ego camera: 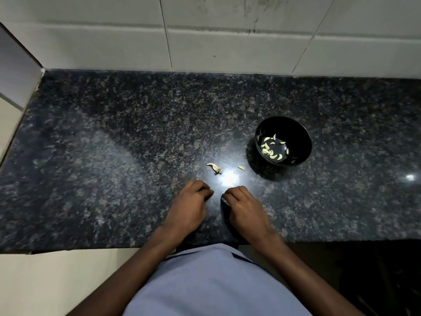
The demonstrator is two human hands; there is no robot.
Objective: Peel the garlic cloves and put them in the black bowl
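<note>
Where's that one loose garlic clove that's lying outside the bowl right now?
In the head view the loose garlic clove lies on the granite counter, just left of the black bowl, with a scrap of garlic peel further left.

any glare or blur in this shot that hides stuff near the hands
Head view: a bright glare patch on the countertop sits just beyond both hands, with a smaller glint far right; the right hand and left hand look slightly motion-blurred, so whatever their fingers hold is unclear; wide-angle bending curves the counter edges.

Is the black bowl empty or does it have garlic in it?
Not empty: the black bowl holds several pale peeled cloves.
</note>
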